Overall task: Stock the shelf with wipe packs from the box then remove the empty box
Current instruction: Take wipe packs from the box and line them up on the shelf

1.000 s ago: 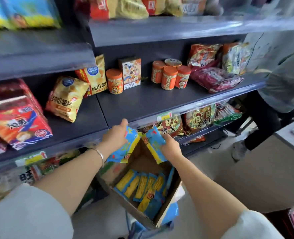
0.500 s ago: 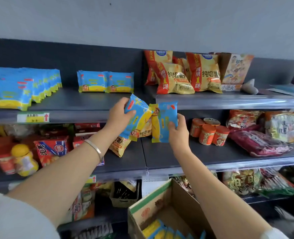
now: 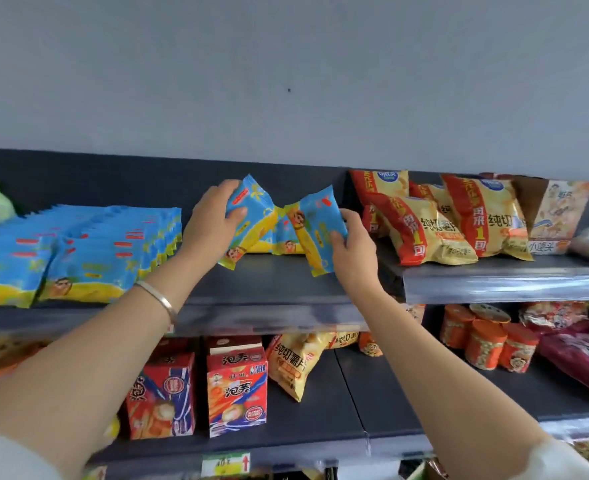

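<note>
My left hand grips a blue and yellow wipe pack above the top shelf. My right hand grips a second wipe pack just to its right. Both packs are tilted and sit in front of another wipe pack standing at the back of the shelf. Two rows of several wipe packs fill the shelf's left part. The box is out of view, apart from a possible corner at the bottom edge.
Yellow and red chip bags stand on the neighbouring top shelf to the right. Below are red cartons, a chip bag and orange tubs. A silver bracelet circles my left wrist.
Both hands rose from the box up to the top shelf, each carrying a wipe pack. The view tilted upward, so the box dropped out of sight.
</note>
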